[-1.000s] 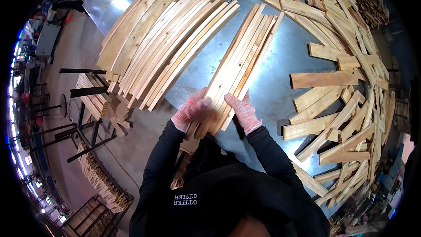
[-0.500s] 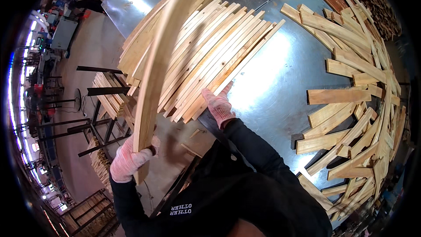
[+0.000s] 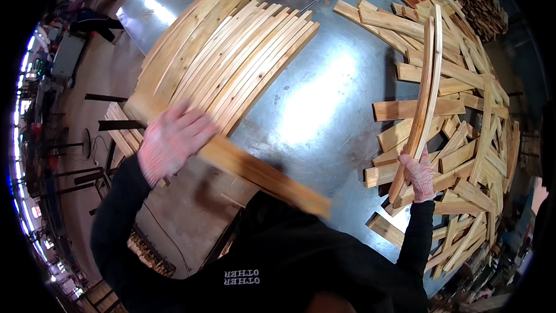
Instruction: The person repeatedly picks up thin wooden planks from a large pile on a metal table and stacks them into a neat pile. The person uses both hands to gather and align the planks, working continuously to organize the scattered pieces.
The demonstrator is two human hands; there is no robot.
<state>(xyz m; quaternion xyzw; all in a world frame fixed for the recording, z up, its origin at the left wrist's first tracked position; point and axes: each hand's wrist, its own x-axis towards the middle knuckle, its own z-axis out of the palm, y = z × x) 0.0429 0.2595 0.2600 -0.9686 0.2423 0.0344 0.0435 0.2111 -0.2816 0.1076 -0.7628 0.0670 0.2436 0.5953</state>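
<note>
My left hand (image 3: 175, 144), in a pinkish-white knit glove, is closed on one end of a wooden board (image 3: 263, 178). The board slants down to the right, in front of my body, and is blurred by motion. Just beyond this hand lies a row of light wooden slats (image 3: 243, 61), stacked side by side on the metal table (image 3: 315, 90). Over on the right, my gloved right hand (image 3: 418, 177) grips the near end of two long, slightly curved wooden slats (image 3: 427, 81) held together. They rise over a jumbled heap of wooden boards (image 3: 463, 162).
Dark metal bars (image 3: 119, 125) of a rack stick out left of the table, with slats on them. A dense pile of wood (image 3: 472, 0) stands at the far right. Machines (image 3: 66, 55) line the far left, and a person (image 3: 95, 23) is near them.
My right hand has moved from the slat row to the right-hand heap and now holds two slats. My left hand has moved up and inward; the upright board's place is now bare.
</note>
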